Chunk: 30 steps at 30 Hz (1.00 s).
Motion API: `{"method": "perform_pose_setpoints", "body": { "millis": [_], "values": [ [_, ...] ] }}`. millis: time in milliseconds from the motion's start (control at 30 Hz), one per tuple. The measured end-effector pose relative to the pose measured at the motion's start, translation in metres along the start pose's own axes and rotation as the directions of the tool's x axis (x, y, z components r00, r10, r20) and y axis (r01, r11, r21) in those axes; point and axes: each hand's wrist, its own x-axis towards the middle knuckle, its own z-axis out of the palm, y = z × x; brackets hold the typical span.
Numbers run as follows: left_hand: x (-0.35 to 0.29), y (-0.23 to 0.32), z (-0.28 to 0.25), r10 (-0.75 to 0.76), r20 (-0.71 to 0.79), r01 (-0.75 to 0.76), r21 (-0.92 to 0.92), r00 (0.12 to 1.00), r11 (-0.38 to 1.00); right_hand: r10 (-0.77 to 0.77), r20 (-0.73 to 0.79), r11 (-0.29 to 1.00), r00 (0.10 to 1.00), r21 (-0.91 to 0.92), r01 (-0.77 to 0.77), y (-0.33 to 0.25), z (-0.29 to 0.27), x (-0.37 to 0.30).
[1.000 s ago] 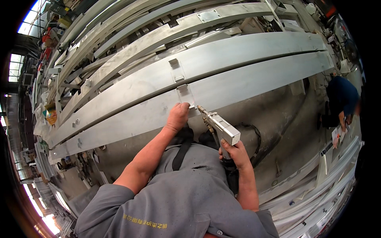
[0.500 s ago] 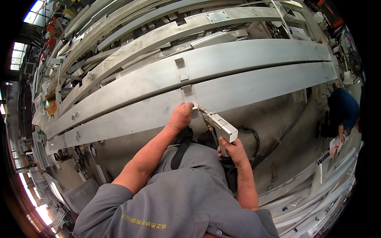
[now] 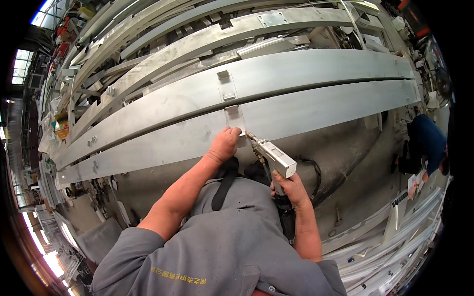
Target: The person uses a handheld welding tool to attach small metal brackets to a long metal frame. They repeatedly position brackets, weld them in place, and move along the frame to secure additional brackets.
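Long aluminium beams (image 3: 306, 106) fill the upper part of the view, lying side by side and curving from lower left to upper right. The nearest beam carries a small flat bracket plate (image 3: 233, 117) on its face, with a second small plate (image 3: 223, 75) on the beam above it. Beyond these lie further rails and profiles (image 3: 197, 39), stacked closely together.

The person in the grey work shirt (image 3: 222, 246) stands against the nearest beam, with both bare forearms extended forward.

The left hand (image 3: 223, 144) rests on the lower edge of the nearest beam, directly below the bracket plate. Its fingers are curled together and pressed against the metal; the fingertips touch the plate's lower edge. Whether they pinch anything cannot be determined, as the knuckles hide the tips.

The right hand (image 3: 291, 187) is closed around the grip of a handheld welding gun (image 3: 274, 157), a boxy silver body with a narrow nozzle. The fingers wrap the handle firmly. The nozzle tip points up and left and meets the beam just beside the left-hand fingertips, at the lower right corner of the bracket plate. A black cable (image 3: 316, 180) loops from behind the gun, passing to the right of the right-hand fingers.

Well apart on the right, another person in a dark blue top (image 3: 425, 143) bends over a separate rail.
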Motion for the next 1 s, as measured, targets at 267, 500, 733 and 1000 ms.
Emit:
{"method": "perform_pose_setpoints", "body": {
  "millis": [267,500,733,1000],
  "values": [
    [0.006,0.005,-0.009,0.100,0.023,-0.100,0.009,0.995,0.995,-0.020,0.007,1.000,1.000,0.022,0.019,-0.003,-0.002,0.000],
    [-0.004,-0.003,-0.003,0.036,-0.037,-0.036,-0.010,0.999,0.999,-0.017,-0.033,0.995,0.999,0.099,0.020,0.007,-0.002,-0.014],
    [-0.002,-0.021,-0.023,-0.214,-0.038,0.217,0.116,0.976,0.969,-0.153,-0.191,0.971,0.970,0.155,0.184,0.025,-0.004,-0.044],
    [0.016,-0.053,-0.020,-0.066,0.024,0.066,0.019,0.998,0.998,-0.277,-0.297,0.948,0.914,0.072,0.311,0.060,0.044,-0.062]
  ]
}}
